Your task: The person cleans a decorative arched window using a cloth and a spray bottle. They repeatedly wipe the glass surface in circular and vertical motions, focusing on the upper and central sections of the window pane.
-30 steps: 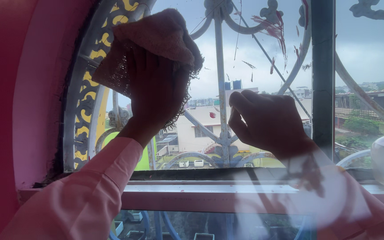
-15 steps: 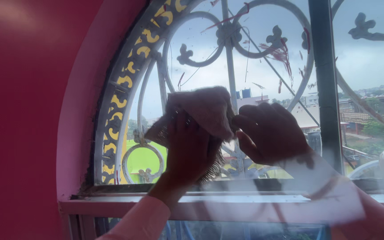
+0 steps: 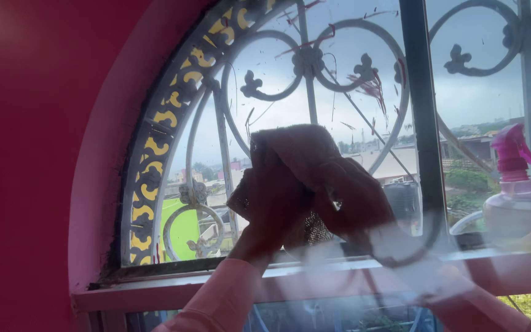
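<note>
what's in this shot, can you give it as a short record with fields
setting: arched window in a pink wall, ornate metal grille outside
left hand: grips a brownish cloth at the glass
right hand: also on the cloth, touching the left hand
glass: reddish smears near the top
sill: pale ledge below the pane
spray bottle: clear body, pink trigger head, upright on the sill at right, apart from both hands
sleeves: light pink, both arms reaching up from below
</note>
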